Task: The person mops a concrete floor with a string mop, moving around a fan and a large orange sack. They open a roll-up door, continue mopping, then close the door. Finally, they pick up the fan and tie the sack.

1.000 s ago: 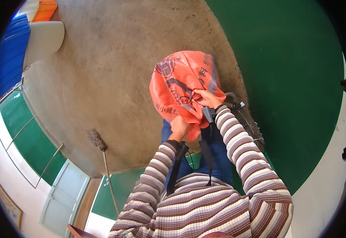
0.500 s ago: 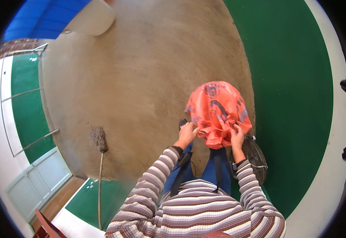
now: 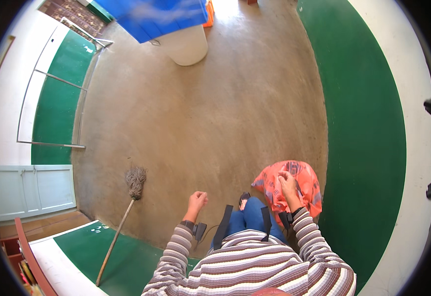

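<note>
A full orange-red plastic bag (image 3: 306,190) with dark printing rests on the floor close to my right leg, near the green wall. My right hand (image 3: 288,185) is in front of the bag as I see it, fingers slightly bent and apart, and I see nothing in it. Part of the bag is hidden behind that hand and wrist. Off to the left of my legs, my left hand (image 3: 197,201) hangs over bare floor with its fingers curled in, holding nothing visible. Each wrist wears a dark band with a small device.
A mop (image 3: 135,183) leans at the lower left, its head on the brown floor (image 3: 200,113). Ahead stand a blue-covered table (image 3: 158,19) and a pale rounded panel (image 3: 188,47). A metal frame (image 3: 60,79) and a light-blue cabinet (image 3: 33,190) line the left; a green-and-white wall (image 3: 363,123) runs along the right.
Both hands have let go of the bag, which now sits lower in view beside my right leg. My left hand has moved left, away from it. The view has shifted, showing more of the blue-covered table.
</note>
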### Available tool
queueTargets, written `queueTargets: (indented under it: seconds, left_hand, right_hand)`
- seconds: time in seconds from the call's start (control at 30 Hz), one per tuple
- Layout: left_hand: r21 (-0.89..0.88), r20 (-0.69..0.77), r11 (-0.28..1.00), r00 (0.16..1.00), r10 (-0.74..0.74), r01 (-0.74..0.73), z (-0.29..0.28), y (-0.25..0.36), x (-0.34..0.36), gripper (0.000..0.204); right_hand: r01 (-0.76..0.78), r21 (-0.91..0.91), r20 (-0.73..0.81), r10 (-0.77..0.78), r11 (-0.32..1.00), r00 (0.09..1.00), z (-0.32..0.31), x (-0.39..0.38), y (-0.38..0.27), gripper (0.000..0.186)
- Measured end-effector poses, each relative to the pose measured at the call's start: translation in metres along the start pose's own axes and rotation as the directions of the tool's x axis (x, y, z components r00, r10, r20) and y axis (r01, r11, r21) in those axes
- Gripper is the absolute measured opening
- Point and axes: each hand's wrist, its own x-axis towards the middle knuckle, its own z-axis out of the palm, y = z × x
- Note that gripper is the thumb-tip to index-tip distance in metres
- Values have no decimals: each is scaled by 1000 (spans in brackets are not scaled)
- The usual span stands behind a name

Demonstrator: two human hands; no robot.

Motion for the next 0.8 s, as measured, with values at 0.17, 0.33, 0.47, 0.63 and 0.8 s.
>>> queueTargets:
  seconds: [0.17,0.33,0.47,0.63,0.8]
  left_hand:
    - [-116,30,993,1000,4,-1,-5,28,-1,25]
    - [-147,102,989,994,40,-25,-4,72,29,27]
    - [-99,88,994,994,59,-50,-11,121,66,29]
    - [-87,86,996,996,18,-11,-36,200,115,30]
    - [-131,3,991,999,38,-38,-57,256,156,29]
  right_hand:
    - [-184,119,183,160,976,970,9,19,-24,22]
    - [-391,116,262,352,913,899,11,59,-68,23]
    - [-385,139,259,342,912,903,23,125,-101,22]
    - [-345,154,256,300,926,919,40,213,-150,21]
    - [-281,96,332,236,955,913,63,274,-195,21]
